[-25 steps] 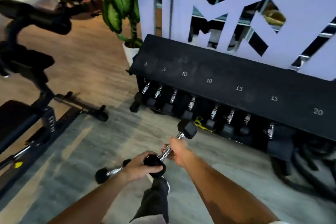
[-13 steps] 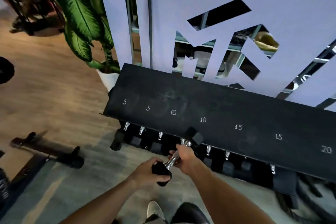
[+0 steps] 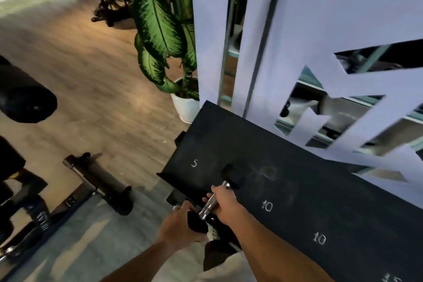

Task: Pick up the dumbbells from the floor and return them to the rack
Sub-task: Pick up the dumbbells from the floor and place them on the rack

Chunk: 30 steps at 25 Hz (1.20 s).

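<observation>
- Gym corner with wood-look floor [image 3: 75,80] at left, grey matting [image 3: 87,245] nearer the feet.
- Pale cut-out wall panel [image 3: 320,18] behind, shelving glimpsed through its openings.
- Large-leafed green plant [image 3: 158,25] in a white pot [image 3: 184,107], just beside the rack's left end.
- Black sloped rack [image 3: 297,190] running from centre down to the right, chalked "5" near its left end, then "10" and "10" further right; another number at the bottom edge too cropped to read.
- Right hand [image 3: 225,204] wrapped around the chrome handle of a dumbbell [image 3: 209,205], fingers closed on the bar.
- Far black head of that dumbbell lying over the rack's top face just right of the "5", apparently touching the surface; contact not certain.
- Near black head low, over the rack's front edge, against the left hand.
- Left hand [image 3: 180,224] curled around a black dumbbell head, ring visible on one finger; grip closed, though whether on the same dumbbell's near head or on a second dumbbell cannot be told.
- Both forearms reaching in from the bottom edge.
- Black bench frame [image 3: 100,181] with a cross-foot on the floor at left, well apart from the rack.
- Black padded roller [image 3: 25,96] at the far left edge, blurred.
- Light trousers and a dark shoe partly visible below the hands.
</observation>
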Available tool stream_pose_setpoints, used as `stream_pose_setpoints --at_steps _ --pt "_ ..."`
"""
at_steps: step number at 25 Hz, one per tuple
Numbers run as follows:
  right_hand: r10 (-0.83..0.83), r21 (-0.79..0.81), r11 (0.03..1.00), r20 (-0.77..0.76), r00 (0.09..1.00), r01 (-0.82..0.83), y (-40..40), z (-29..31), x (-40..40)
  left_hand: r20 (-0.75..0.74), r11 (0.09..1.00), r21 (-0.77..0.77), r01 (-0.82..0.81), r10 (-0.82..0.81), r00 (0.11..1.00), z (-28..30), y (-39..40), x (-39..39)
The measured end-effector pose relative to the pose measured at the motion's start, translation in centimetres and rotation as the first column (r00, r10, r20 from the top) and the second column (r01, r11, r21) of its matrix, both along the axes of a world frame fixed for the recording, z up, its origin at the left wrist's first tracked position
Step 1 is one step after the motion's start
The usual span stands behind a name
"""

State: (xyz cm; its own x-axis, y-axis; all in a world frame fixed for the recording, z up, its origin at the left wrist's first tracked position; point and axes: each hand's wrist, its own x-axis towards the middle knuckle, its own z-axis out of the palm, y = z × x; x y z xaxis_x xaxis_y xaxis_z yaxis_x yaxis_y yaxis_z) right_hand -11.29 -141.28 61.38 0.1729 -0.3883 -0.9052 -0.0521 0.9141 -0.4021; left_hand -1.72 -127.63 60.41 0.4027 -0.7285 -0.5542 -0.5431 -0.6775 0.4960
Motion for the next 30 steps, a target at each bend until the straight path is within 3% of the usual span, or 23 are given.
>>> stream_pose_setpoints --at_steps 4,13,21,26,30 --pt "0.048 0.063 0.997 -0.023 0.999 -0.046 -4.5 -2.0 6.1 0.043 0.994 0.054 -0.091 0.088 0.995 -1.3 -3.6 4.2" --pt "-0.090 0.155 0.983 -0.067 0.994 0.100 -9.6 -6.1 12.3 -0.115 0.971 0.111 -0.210 0.222 0.968 -5.3 -7.9 8.8" --pt "-0.037 0.225 0.973 -0.032 0.999 0.043 -12.3 -10.1 14.9 0.087 0.979 0.175 -0.101 0.087 0.992 -7.9 -10.9 11.6" --pt "0.129 0.143 0.984 -0.135 0.982 -0.109 -12.0 -12.3 15.6 -0.001 0.960 0.274 -0.052 0.054 0.999 -9.2 -10.7 11.8" --pt "0.258 0.054 0.966 -0.204 0.944 -0.252 -11.6 -12.6 15.2 -0.082 0.949 0.283 -0.137 0.166 0.983 -9.1 -9.0 10.5"
